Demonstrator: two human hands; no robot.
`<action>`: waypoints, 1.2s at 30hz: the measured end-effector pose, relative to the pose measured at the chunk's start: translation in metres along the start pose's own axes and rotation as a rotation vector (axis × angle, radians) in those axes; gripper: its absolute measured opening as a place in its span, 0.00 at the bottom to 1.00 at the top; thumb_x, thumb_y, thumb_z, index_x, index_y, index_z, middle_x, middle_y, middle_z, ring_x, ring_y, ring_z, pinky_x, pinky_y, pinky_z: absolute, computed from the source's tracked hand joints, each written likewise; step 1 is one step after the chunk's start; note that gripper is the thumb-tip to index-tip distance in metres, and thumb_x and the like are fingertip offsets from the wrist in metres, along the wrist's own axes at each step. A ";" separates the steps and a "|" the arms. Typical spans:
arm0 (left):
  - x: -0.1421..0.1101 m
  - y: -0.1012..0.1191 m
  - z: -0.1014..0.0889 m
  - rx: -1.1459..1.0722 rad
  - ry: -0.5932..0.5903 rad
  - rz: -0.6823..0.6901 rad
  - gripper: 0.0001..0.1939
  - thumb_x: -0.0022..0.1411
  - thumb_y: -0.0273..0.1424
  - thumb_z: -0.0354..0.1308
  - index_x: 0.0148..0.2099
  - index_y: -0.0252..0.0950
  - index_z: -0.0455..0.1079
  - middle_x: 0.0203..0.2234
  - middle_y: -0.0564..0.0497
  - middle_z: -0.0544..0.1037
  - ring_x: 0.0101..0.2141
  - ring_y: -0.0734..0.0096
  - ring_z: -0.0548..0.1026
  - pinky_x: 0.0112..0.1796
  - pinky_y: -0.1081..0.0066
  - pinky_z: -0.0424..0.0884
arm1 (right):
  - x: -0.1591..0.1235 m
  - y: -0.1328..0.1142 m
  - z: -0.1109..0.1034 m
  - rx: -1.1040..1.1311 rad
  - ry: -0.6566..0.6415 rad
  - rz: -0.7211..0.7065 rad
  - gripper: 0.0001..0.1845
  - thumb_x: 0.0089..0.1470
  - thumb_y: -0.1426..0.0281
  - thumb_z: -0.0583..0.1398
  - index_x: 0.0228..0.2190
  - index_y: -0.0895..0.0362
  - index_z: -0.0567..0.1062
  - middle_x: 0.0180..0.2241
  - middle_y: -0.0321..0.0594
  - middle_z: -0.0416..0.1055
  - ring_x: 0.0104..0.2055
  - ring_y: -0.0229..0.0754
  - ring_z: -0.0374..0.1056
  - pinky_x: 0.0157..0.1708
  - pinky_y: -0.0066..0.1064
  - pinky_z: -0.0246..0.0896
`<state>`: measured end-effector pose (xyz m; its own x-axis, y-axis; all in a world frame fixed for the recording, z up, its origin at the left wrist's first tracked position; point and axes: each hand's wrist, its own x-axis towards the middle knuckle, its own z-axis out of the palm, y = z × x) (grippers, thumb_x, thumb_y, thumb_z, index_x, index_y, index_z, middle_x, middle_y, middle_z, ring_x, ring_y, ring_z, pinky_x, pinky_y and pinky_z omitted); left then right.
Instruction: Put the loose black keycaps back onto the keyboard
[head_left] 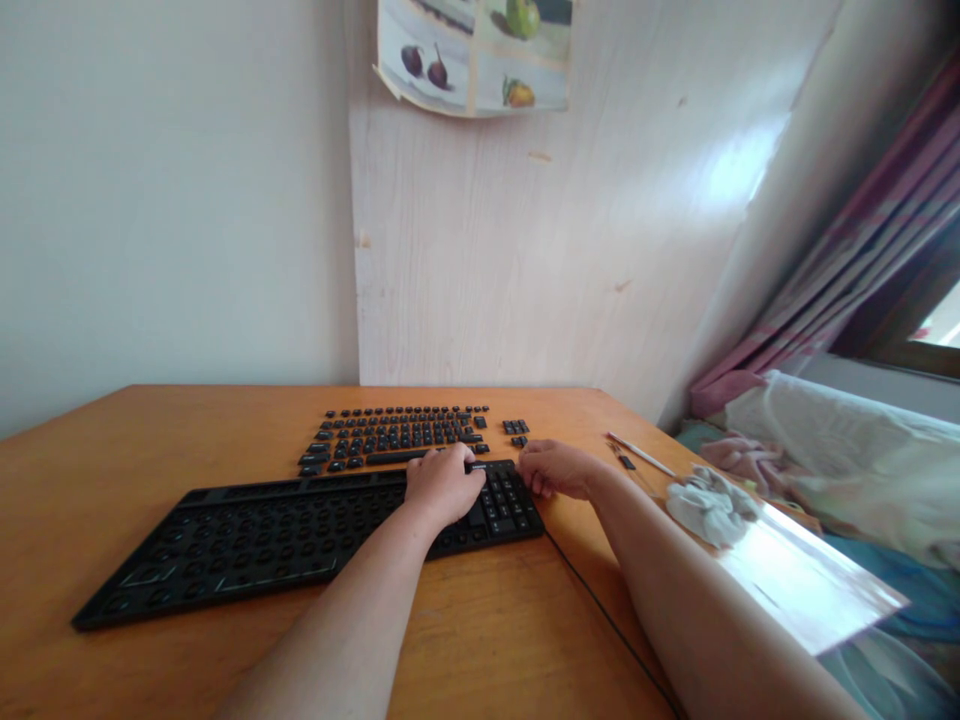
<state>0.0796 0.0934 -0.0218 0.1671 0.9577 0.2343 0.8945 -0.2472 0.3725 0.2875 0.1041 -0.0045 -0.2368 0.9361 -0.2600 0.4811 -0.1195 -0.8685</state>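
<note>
A black keyboard [247, 525] lies at a slant on the wooden desk. Most of its main section has bare round sockets without keycaps, while the number pad [504, 500] at its right end bears caps. My left hand [446, 485] rests over the keyboard just left of the number pad, thumb on top, fingers bent over the back edge and partly hidden. At the upper right corner of the keyboard, my right hand [555, 470] has its fingers curled together; anything between the fingertips is hidden. Loose black keycaps [412, 435] lie in rows behind the keyboard.
A smaller group of keycaps [515, 426] sits behind my right hand. To the right are a white pencil-like stick [641, 453], a small dark piece [625, 462], a crumpled pale cloth [712, 508] and a glossy white sheet [810, 580]. The keyboard cable [600, 607] runs toward me.
</note>
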 end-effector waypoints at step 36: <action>0.003 0.001 0.001 -0.043 0.008 -0.019 0.15 0.60 0.40 0.44 0.35 0.45 0.72 0.35 0.49 0.79 0.42 0.53 0.72 0.42 0.57 0.60 | 0.004 -0.005 0.012 -0.248 0.129 0.053 0.12 0.45 0.66 0.62 0.21 0.58 0.65 0.12 0.32 0.63 0.14 0.32 0.60 0.13 0.21 0.54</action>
<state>0.0810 0.0960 -0.0218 0.1465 0.9613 0.2335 0.8787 -0.2349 0.4156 0.2739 0.1047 -0.0068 -0.1043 0.9669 -0.2327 0.6857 -0.0996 -0.7210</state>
